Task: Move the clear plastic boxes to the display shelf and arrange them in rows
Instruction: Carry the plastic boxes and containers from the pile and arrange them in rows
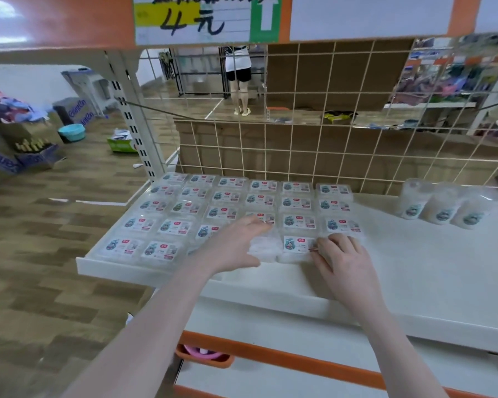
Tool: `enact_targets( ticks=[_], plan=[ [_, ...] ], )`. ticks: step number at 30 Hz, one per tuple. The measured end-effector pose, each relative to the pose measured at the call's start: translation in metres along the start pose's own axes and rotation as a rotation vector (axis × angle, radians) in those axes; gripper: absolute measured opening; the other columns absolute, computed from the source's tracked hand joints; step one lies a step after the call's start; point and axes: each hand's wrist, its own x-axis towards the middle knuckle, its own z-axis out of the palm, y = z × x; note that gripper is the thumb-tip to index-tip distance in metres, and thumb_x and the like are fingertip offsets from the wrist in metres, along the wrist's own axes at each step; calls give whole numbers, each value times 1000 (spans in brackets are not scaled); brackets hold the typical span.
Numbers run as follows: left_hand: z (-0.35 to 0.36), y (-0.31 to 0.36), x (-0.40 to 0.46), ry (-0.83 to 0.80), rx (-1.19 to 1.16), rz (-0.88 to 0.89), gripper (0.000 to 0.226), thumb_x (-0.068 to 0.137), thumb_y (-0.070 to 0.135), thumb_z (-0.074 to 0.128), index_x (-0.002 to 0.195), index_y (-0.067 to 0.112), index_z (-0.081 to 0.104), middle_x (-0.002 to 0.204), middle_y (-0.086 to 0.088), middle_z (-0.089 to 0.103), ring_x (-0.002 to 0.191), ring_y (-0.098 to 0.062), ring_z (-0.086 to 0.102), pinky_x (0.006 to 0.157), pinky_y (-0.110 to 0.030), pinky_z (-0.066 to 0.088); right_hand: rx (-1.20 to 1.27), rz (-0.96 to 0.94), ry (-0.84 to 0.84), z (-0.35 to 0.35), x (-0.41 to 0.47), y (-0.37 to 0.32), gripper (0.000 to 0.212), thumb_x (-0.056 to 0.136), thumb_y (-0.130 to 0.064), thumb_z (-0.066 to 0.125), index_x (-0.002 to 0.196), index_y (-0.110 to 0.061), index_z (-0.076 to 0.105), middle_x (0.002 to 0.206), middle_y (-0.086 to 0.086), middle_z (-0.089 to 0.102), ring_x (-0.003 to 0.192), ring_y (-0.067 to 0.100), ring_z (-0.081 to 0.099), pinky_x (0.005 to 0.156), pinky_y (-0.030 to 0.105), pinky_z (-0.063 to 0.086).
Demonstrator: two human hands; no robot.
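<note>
boxes (227,214) fill left, bare shelf (414,254) right

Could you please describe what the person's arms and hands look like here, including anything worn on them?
Both forearms are bare right up to the bottom edge of the picture, with no sleeve in view. The left hand and the right hand wear no gloves, and no rings, watch or bracelet show on the fingers or wrists. The fingernails look short and unpainted, though the picture is soft.

Two bare forearms without sleeves, left hand (236,242) and right hand (344,262) ringless, no gloves or watch.
</note>
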Motion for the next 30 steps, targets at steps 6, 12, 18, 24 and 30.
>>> enact_targets(
  ticks=[6, 12, 18, 24, 30],
  plan=[
    [-16, -9, 2, 0, -159, -28, 53, 91, 32, 58, 141, 24, 42, 145, 7, 42, 130, -11, 40, 101, -23, 31, -2, -3, -2, -1, 0, 0, 36, 87, -36, 42, 87, -10, 67, 84, 5, 61, 76, 30, 56, 68, 37, 48],
    [-28, -23, 11, 103, -324, -57, 40, 91, 25, 59, 130, 20, 54, 135, 6, 53, 121, -7, 51, 98, -22, 39, -3, 11, -14, -1, 0, 0, 37, 86, -37, 42, 86, -10, 67, 84, 5, 61, 75, 30, 56, 68, 37, 49],
    [-23, -26, 22, 202, -116, -81, 40, 95, 28, 50, 135, 23, 50, 138, 0, 50, 124, -20, 49, 100, -31, 39, -14, 26, -29, -2, 1, -1, 38, 86, -39, 41, 87, -11, 68, 84, 5, 61, 76, 30, 57, 68, 36, 49],
    [-20, -23, 21, 49, 65, -111, 81, 83, 55, 59, 149, 28, 21, 154, -1, 27, 137, -20, 33, 107, -33, 32, -9, 29, -35, -3, 1, -1, 39, 86, -39, 41, 89, -11, 68, 85, 5, 62, 77, 29, 57, 69, 36, 50],
    [-19, -18, 26, -16, 77, -102, 75, 84, 46, 62, 147, 24, 27, 149, -3, 34, 131, -20, 38, 99, -29, 36, -8, 38, -32, -2, 1, -2, 39, 85, -39, 43, 88, -10, 68, 85, 6, 62, 76, 30, 58, 68, 37, 50]
  ],
)
